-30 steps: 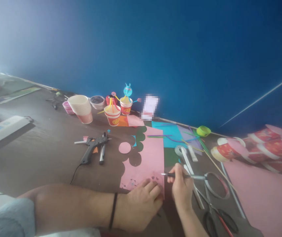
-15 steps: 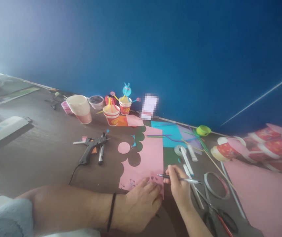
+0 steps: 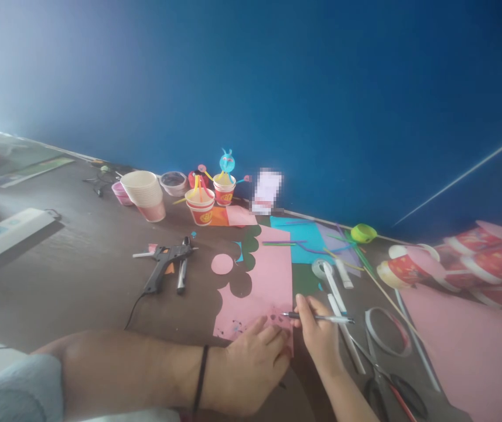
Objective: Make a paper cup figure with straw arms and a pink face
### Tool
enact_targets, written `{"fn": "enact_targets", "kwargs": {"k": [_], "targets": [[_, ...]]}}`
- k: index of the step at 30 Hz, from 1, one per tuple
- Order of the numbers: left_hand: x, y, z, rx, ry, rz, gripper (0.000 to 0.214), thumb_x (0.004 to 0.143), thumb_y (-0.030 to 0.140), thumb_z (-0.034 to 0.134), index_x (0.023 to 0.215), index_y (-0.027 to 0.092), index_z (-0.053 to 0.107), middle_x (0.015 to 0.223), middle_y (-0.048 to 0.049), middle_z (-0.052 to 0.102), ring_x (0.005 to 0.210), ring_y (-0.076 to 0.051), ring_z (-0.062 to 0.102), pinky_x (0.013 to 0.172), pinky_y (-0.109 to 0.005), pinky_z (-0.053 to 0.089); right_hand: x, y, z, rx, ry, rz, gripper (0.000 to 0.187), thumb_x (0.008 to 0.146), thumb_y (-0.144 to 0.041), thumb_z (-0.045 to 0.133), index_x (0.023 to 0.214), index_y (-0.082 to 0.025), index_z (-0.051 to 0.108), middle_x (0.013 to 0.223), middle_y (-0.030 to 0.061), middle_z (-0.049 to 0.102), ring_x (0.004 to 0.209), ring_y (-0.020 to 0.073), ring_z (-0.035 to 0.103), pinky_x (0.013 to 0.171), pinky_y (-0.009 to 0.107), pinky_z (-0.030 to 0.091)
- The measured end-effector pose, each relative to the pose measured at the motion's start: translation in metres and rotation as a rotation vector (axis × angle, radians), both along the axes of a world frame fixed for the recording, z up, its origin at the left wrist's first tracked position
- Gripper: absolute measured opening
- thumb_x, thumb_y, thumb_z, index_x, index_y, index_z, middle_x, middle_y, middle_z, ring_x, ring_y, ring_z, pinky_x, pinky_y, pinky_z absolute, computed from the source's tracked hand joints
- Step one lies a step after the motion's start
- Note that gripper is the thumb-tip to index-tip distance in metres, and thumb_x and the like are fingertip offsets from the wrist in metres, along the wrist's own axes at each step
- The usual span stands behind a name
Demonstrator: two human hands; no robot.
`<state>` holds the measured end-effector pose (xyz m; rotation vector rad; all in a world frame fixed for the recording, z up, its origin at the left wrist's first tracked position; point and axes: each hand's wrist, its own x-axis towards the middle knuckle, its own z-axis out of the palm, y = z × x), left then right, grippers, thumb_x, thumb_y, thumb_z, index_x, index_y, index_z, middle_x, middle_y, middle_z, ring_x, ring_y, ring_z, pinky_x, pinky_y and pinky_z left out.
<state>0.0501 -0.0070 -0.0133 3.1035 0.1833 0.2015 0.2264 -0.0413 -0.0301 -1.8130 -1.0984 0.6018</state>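
Observation:
A sheet of pink paper (image 3: 272, 281) with scalloped cut-outs along its left side lies before me, dark ink marks near its lower edge. My left hand (image 3: 255, 357) rests on that edge, palm down, fingers lying over the paper. In my right hand (image 3: 318, 331) is a pen (image 3: 321, 317), pinched between thumb and fingers. The pen's tip points left at the paper, close to the dark marks; whether it touches cannot be made out. Left of the sheet's upper part is a pink paper circle (image 3: 222, 264). Scissors (image 3: 380, 369) lie just right of my right hand.
A black glue gun (image 3: 165, 261) lies left, its cord trailing toward me. Stacked paper cups (image 3: 145, 196) and decorated cups (image 3: 200, 211) stand behind, near the blue wall. At right are a tape roll (image 3: 386, 331), red cups (image 3: 483, 258) and pink sheets (image 3: 470, 346). A power strip (image 3: 11, 237) sits far left.
The pen in my right hand has shifted very slightly and tilts a little less. My left hand stays on the paper. The whole view has moved slightly.

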Motion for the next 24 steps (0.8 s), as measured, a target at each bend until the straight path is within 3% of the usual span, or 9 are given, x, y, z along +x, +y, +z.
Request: {"fn": "enact_targets", "kwargs": {"k": [24], "targets": [[-0.0001, 0.0000, 0.0071, -0.008, 0.037, 0.011, 0.051, 0.079, 0.035, 0.050, 0.123, 0.008, 0.048, 0.122, -0.0157, 0.051, 0.106, -0.027, 0.045, 0.098, -0.045, 0.026, 0.0012, 0.0019, 0.0009, 0.009, -0.036, -0.029, 0.040, 0.087, -0.053, 0.044, 0.062, -0.022, 0.048, 0.052, -0.0016, 0.056, 0.049, 0.0159, 0.061, 0.050, 0.024, 0.045]]}}
